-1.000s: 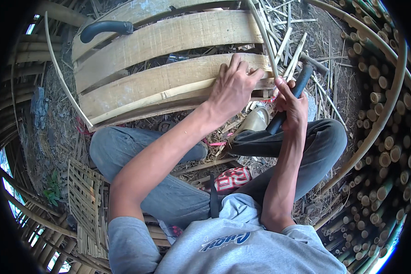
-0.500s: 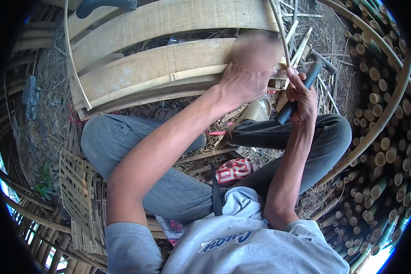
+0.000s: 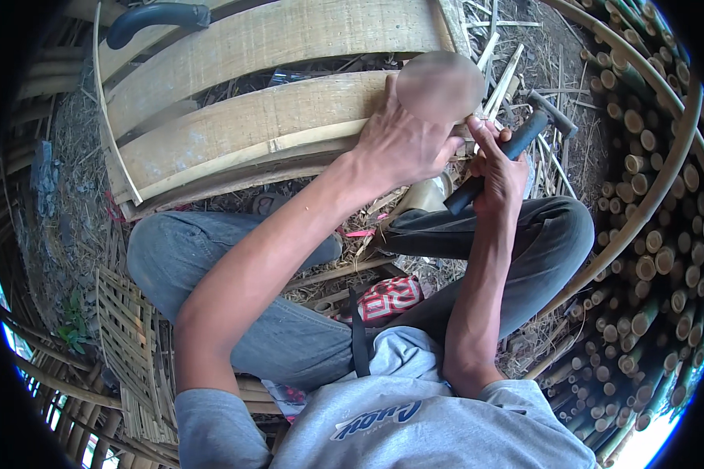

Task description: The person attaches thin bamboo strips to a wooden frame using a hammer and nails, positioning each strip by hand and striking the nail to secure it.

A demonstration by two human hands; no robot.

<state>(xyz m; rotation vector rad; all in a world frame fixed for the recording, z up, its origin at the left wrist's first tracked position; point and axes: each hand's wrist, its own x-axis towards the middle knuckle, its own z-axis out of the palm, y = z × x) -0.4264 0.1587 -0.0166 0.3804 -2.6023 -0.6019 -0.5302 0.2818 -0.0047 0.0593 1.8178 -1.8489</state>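
Observation:
A slatted wooden panel [image 3: 250, 105] with pale, curved planks lies before me. On its near right corner rests my left hand [image 3: 403, 137], its thumb out to the side; a blurred patch covers the fingers. Beside that corner, my right hand [image 3: 497, 168] is closed around a hammer [image 3: 528, 133] with a thick dark handle. The hammer's metal head [image 3: 554, 112] points away to the upper right. Thumb and forefinger of the right hand come together at the panel's edge; whatever is between them is too small to make out. A thin pale strip [image 3: 278, 143] runs along the panel's near edge.
Stacked bamboo poles [image 3: 653, 258] fill the right side, with a curved pole [image 3: 649, 203] in front. A woven bamboo piece [image 3: 129, 344] lies at left. Split strips [image 3: 502, 82] litter the ground beyond the hammer. A dark curved handle [image 3: 158, 19] sits atop the panel's far left. A red-and-white item [image 3: 389, 298] lies between my legs.
The right hand and hammer have shifted slightly left, toward the left hand. The left thumb now stands out more clearly from the hand. The whole view has shifted a little.

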